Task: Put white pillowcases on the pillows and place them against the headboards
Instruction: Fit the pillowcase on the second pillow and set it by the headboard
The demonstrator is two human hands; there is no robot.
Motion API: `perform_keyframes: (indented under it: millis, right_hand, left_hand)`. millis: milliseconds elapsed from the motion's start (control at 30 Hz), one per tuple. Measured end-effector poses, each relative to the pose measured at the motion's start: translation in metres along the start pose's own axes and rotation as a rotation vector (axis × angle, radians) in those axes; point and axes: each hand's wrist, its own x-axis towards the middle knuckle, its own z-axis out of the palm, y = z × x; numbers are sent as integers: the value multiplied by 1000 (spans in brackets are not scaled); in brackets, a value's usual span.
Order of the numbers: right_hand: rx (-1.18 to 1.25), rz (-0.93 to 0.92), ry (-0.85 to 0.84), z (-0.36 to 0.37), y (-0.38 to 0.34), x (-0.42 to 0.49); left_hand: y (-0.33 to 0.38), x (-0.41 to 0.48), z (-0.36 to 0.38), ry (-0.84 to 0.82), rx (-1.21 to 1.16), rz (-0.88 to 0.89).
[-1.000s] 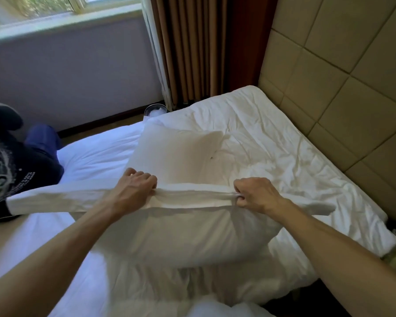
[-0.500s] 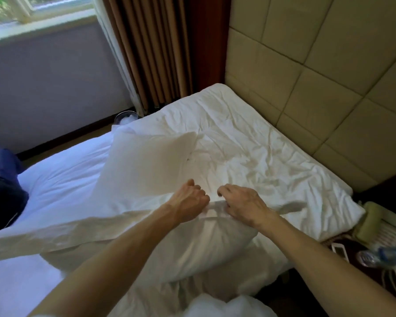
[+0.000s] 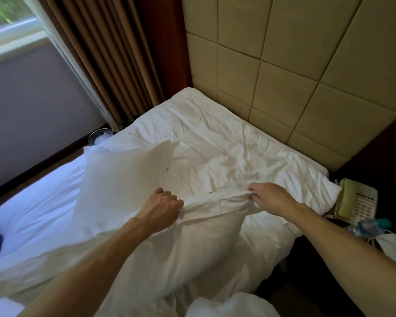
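Note:
A white pillow in a white pillowcase [image 3: 192,245] is held up over the near side of the bed. My left hand [image 3: 161,207] grips its top edge near the middle. My right hand [image 3: 270,197] pinches the same edge at the right corner, stretching the fabric between them. A second white pillow [image 3: 126,177] leans upright behind it, partly hidden by my left hand. The padded beige headboard [image 3: 295,83] stands at the far right of the bed, with rumpled white sheet [image 3: 215,143] in front of it.
A nightstand at the right carries a beige telephone [image 3: 358,200], a plastic water bottle [image 3: 366,226] and cables. Brown curtains [image 3: 114,60] hang in the corner by the window. A small bin [image 3: 100,136] sits on the floor beyond the bed. White bedding [image 3: 229,305] bunches at the bottom edge.
The view swung right, bringing the nightstand and phone into sight. My hands came together on the pillow's top edge, then spread apart again, the right hand now at the corner.

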Motion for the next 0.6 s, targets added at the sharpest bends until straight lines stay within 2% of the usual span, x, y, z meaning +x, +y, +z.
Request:
perform_keyframes:
  millis: [100,233,300,433,533,600]
  right_hand:
    - [14,12,58,-7,-1,6]
    - [-305,27,-198,-20,-11,14]
    - [-387,7,-249,-31,-24,18]
    - [-310,-196,-184,-33,-68,27]
    - [-184,-327,-217,-16,-118,33]
    - [-201,-399,-200,2,-151,36]
  left_hand:
    - [-4,-1,-3,7,-1,-54]
    - [2,1,-5,53,-22,-73]
    - [6,0,-2,68,-32,-75]
    - [6,-2,3,60,-51,-82]
    - [2,-7,5,49,-83,-94]
    - [-1,-14,7,30,-118,-113]
